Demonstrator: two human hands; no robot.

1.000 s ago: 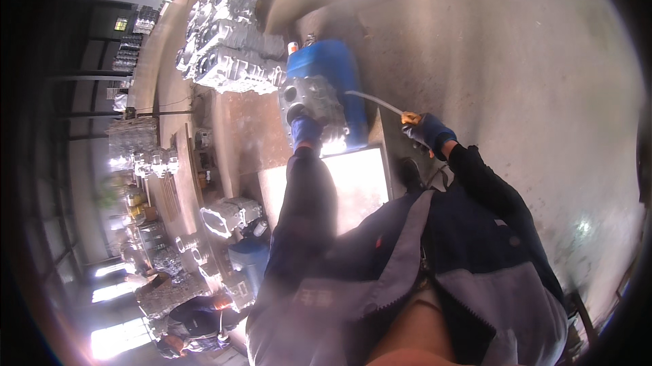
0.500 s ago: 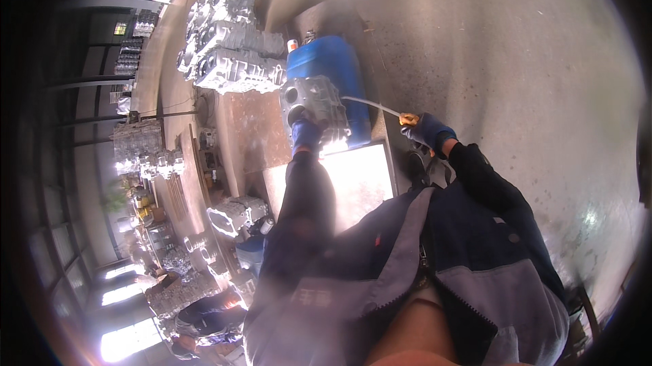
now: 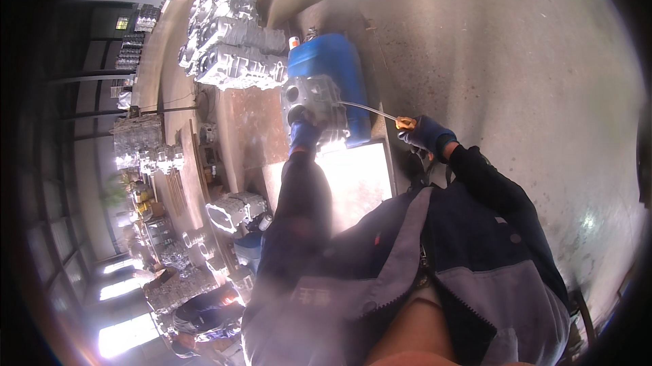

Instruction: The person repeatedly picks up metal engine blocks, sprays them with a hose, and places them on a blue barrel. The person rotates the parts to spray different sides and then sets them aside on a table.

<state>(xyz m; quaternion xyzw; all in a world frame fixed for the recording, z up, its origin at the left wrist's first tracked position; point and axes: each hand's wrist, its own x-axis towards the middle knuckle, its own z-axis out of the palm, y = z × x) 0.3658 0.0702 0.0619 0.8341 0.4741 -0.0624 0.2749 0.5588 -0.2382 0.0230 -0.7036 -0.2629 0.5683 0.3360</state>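
My gloved left hand (image 3: 305, 135) grips a grey metal casting (image 3: 316, 97) at its lower round opening; the fingertips are partly hidden there. The block-shaped casting has round openings and stands tilted beside a blue plastic drum (image 3: 329, 57). To the right, my gloved right hand (image 3: 429, 136) is closed round the orange-yellow handle of a hand tool (image 3: 405, 123). Its long, thin, slightly curved metal shaft (image 3: 370, 108) reaches left to the casting's right side. Whether the tip touches the casting or enters it, I cannot tell.
A glaring white panel (image 3: 356, 176) lies just below the casting. Several silvery castings (image 3: 238, 60) are stacked at the upper left, and another casting (image 3: 234, 213) sits left of my left arm. A bending co-worker (image 3: 204, 311) is at the lower left. Concrete floor (image 3: 516, 80) extends rightward.
My right hand has shifted slightly left with the tool, and its shaft now looks thinner and lies a little lower. My left hand stays on the casting.
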